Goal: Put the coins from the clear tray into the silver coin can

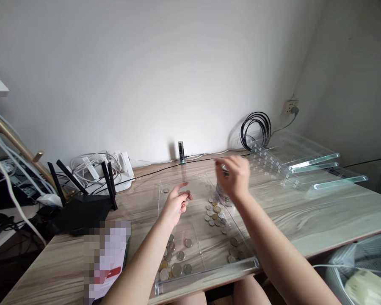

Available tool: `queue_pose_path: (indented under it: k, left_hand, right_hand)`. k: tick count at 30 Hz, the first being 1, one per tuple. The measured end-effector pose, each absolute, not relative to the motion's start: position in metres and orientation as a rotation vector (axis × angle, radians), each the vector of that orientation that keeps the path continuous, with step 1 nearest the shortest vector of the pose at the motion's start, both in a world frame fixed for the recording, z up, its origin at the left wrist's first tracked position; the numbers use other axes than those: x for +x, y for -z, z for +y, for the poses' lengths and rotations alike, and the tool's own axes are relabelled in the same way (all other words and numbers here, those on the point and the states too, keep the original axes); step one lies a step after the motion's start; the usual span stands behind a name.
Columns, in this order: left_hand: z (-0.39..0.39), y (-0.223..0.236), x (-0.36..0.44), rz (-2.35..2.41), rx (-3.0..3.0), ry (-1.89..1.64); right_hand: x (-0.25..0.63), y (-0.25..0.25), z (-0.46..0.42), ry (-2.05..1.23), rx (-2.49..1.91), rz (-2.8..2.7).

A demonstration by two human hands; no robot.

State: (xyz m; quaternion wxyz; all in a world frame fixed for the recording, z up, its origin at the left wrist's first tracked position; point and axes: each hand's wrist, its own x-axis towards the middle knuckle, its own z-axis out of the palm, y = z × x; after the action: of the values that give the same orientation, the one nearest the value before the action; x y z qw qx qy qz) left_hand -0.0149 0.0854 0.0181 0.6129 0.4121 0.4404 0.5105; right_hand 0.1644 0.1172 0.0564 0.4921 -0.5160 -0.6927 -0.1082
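My left hand (177,202) is over a clear plastic tray (197,279), its fingers curled around what looks like a coin, with one finger stretched out. My right hand (236,176) is slightly blurred, with fingers bent together above a round container (224,198) at the tray's right side. What those fingers hold, if anything, cannot be made out. A cluster of silver and gold coins (215,216) lies in front of the container. Several more coins (177,270) rest in the tray's near-left corner, and a few coins (233,253) at its near right.
A black router (79,212) with upright antennas and white cables sit at the left. Clear acrylic shelves (305,161) and a coiled black cable (255,129) are at the right. A small dark bottle (181,152) stands by the wall. A mesh basket (339,258) is below the desk's right edge.
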Motion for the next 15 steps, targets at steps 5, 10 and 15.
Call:
queue_pose_path:
  k: [5,10,15]
  left_hand:
    - [0.087,-0.017,-0.015,1.007,0.914,-1.302]
    - [0.086,-0.016,-0.013,1.001,0.889,-1.245]
    - [0.087,-0.016,-0.015,0.975,0.743,-1.034]
  right_hand:
    - [0.116,-0.034,0.111,-0.403,-1.084,-2.207]
    - [0.118,-0.033,0.112,-0.500,-1.132,-2.153]
    - [0.154,-0.057,0.116,0.020,-1.266,-1.786]
